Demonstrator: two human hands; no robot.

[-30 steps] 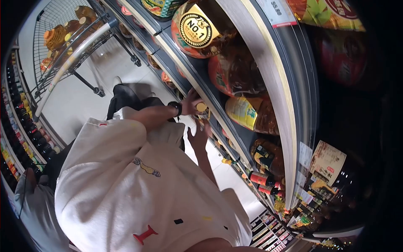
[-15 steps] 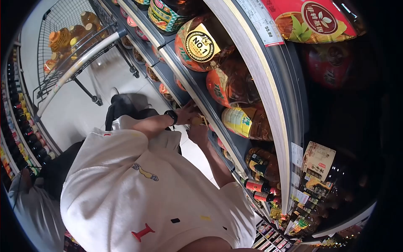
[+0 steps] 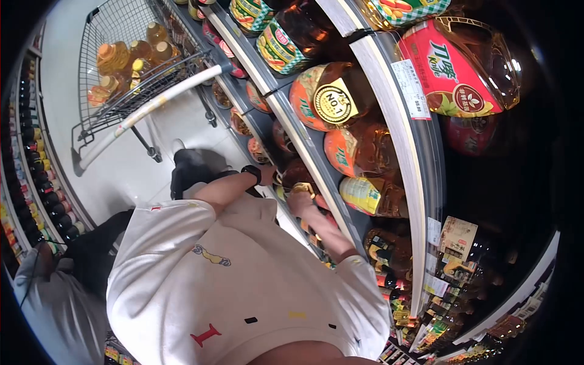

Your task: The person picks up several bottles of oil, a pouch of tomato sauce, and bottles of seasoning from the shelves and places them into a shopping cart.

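My right hand is closed around the yellow handle or neck of an oil bottle on a lower shelf. Amber oil shows through the bottle's clear side. At the same bottle's other side is my left hand, with a black watch on the wrist; its fingers are mostly hidden. On the shelf above stand an oil bottle with a round gold NO.1 label, an orange-labelled one and a yellow-labelled one.
A wire shopping cart holding several oil bottles stands at upper left. A large red-labelled bottle sits on the top shelf, behind the shelf edge. Another person's sleeve shows at lower left. Bottle shelves line the far left.
My hands have moved apart, and the right hand now grips at the bottle's yellow top with more of the bottle showing. The view has shifted, so shelves and cart appear lower and farther right.
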